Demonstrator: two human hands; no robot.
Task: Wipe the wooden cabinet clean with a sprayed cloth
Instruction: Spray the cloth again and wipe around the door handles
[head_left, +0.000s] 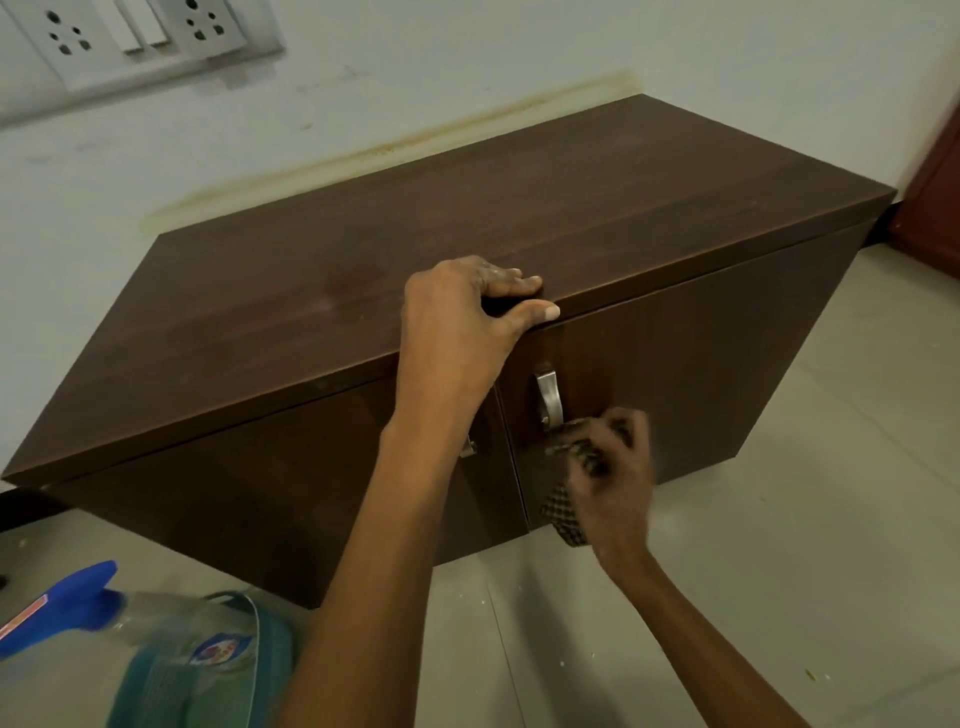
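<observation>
Left hand (462, 317) clasps the front top edge of the wooden cabinet (311, 312), fingers above, thumb beneath. Right hand (615, 473), blurred, grips the checked cloth (563, 512) against the right door (701, 374), below its metal handle (548, 397). Left forearm (410, 509) screens the other handle (468, 448); spray bottle (78, 603) lies lower left.

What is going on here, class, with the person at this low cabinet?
A person is wiping a wooden cabinet. The left hand grips the front edge of its top, fingers above and thumb below. The right hand, blurred, holds a checked cloth against the right door, just below the metal handle. Both doors look closed. A spray bottle with a blue head sits untouched at the lower left.
</observation>
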